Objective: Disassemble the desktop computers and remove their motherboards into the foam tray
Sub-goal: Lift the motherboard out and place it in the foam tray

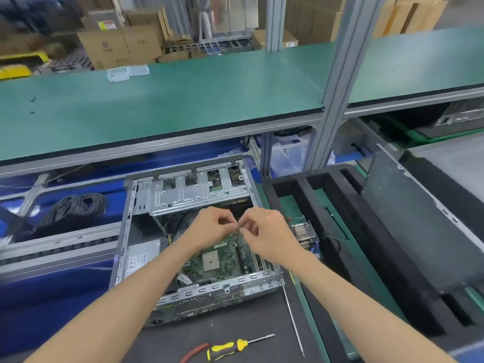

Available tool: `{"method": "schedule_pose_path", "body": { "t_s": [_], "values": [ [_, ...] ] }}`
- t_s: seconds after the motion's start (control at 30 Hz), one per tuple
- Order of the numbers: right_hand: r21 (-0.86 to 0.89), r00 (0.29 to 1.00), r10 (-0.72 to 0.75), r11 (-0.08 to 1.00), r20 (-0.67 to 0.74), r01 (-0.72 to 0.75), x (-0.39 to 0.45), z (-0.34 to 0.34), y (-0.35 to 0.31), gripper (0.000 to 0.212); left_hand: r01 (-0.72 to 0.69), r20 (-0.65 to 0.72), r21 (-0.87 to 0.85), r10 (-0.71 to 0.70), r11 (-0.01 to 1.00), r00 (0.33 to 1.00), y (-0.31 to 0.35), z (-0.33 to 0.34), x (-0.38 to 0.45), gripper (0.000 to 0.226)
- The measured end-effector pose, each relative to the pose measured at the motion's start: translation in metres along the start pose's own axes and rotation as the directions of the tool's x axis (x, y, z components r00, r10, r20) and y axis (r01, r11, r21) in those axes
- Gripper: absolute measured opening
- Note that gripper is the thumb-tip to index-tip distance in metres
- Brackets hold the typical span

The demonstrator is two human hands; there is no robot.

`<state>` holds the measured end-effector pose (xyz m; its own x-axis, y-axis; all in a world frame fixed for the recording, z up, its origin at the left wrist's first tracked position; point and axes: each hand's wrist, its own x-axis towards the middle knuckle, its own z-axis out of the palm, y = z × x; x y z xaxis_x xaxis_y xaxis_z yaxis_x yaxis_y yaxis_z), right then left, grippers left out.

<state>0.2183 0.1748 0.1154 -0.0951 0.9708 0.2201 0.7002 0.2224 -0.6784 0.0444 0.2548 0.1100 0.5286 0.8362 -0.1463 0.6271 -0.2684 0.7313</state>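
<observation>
An open desktop computer case [136,231] lies flat on the dark mat in front of me. Its green motherboard [220,258] is inside, with a bare CPU socket [210,260] showing. Both hands hover over the board's far part, fingertips meeting. My left hand [212,229] and my right hand [267,231] pinch together on something very small between them; I cannot tell what it is. The black foam tray [340,231] with long slots stands to the right of the case. A grey metal side panel [408,231] rests across the tray.
A yellow-and-black screwdriver [235,347] and red-handled pliers [195,351] lie on the mat near me. A long thin rod [293,320] lies beside the case. A heatsink part [303,234] sits at the case's right. A cable coil [76,208] lies left. A green shelf [183,100] spans above.
</observation>
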Motion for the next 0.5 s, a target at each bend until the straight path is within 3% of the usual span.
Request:
{"method": "schedule_pose_path", "body": {
  "t_s": [0.13,0.23,0.37,0.5],
  "values": [
    [-0.169,0.968,-0.034,0.983,0.249,0.078,0.013,0.029,-0.010,0.013,0.102,0.040,0.291,-0.119,0.951,0.992,-0.028,-0.004,-0.009,0.018],
    [-0.263,0.924,0.060,0.964,0.378,0.045,0.020,0.049,-0.014,0.023,0.162,0.019,0.347,-0.180,0.924,0.983,-0.047,-0.001,-0.012,0.010],
    [-0.347,0.888,0.175,0.938,0.425,-0.019,0.026,0.066,-0.011,0.029,0.227,-0.055,0.418,-0.225,0.880,0.973,-0.065,0.007,-0.012,0.014],
    [-0.413,0.845,0.307,0.904,0.437,-0.115,0.030,0.076,-0.002,0.030,0.267,-0.108,0.449,-0.245,0.853,0.964,-0.074,0.014,-0.009,0.035]
  ]
}}
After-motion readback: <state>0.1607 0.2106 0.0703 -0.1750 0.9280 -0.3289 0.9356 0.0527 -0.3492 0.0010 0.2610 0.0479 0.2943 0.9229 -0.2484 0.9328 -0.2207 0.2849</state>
